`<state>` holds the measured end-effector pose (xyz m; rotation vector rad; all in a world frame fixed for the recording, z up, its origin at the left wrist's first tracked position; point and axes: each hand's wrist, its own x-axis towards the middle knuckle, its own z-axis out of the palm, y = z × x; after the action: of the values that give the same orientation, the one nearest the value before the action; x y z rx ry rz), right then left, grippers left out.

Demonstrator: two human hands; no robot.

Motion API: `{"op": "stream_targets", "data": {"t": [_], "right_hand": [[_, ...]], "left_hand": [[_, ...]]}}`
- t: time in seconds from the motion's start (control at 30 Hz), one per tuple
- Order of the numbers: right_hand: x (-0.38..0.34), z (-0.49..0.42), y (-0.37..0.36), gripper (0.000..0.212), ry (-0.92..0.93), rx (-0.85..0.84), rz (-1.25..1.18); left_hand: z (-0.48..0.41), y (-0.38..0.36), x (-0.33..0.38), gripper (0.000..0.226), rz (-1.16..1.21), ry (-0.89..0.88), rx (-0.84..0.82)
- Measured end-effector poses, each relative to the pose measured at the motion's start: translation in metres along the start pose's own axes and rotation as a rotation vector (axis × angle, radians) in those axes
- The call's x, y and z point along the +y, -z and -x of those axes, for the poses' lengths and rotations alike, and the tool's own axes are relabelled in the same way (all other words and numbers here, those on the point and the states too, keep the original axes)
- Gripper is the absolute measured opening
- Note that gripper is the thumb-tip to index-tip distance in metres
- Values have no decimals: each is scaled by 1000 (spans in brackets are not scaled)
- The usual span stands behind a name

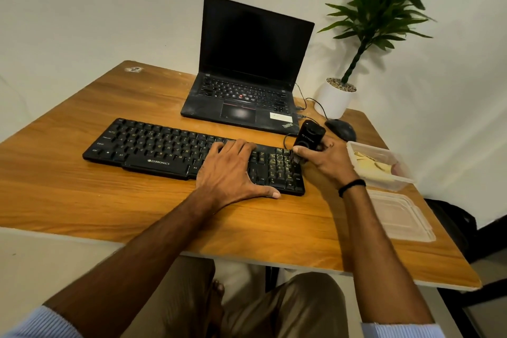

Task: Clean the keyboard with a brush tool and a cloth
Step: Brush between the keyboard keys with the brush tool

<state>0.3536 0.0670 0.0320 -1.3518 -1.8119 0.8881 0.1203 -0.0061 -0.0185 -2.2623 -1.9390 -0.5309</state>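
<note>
On the wooden table (82,186), in the head view, a black keyboard (153,145) lay slightly askew, with its right end nearer the person. It sat in front of an open laptop (247,63) whose screen was dark.

The left hand (233,170) rested flat on the right-centre of the keyboard. Its fingers were straight and spread over the keys, holding nothing, and its thumb lay along the keyboard's front edge.

The right hand (326,164) was at the keyboard's right end, its fingers curled round a black brush tool (310,136). The tool stood tilted, with its body leaning away from the person and its lower tip down among the numeric keys. The bristles were too small and dark to make out. A black band (352,186) circled the right wrist.

A clear plastic box (399,184) stood just right of the right hand, near the table's right edge, with a pale yellow cloth (370,164) folded inside it. A clear lid (397,217) lay flat on the table on the near side of the box.

A black mouse (340,129) sat beyond the right hand, beside the laptop's right corner. A thin black cable (315,103) ran along the laptop's right side. A white pot (333,100) with a green plant (384,8) stood at the far right corner, just behind the mouse.
</note>
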Motion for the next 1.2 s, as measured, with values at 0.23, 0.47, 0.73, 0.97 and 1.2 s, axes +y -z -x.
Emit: {"op": "stream_targets", "data": {"t": [0.23,0.47,0.73,0.97,1.2], "right_hand": [[7,-20,24,47,-52,-326,-68],[18,-29,14,50,-67,-221,-116],[20,-25,13,41,-49,-293,-247],[16,-34,2,39,55,-42,-46],[17,-32,9,34,18,-88,-155]], "left_hand": [[-2,-2,-2,128,2,-4,-6],[-3,-3,-2,128,7,3,-18],[-3,-3,-2,127,4,-4,-24],[-3,-3,-2,126,13,-4,-22],[-4,-3,-3,126,17,-2,-26]]}}
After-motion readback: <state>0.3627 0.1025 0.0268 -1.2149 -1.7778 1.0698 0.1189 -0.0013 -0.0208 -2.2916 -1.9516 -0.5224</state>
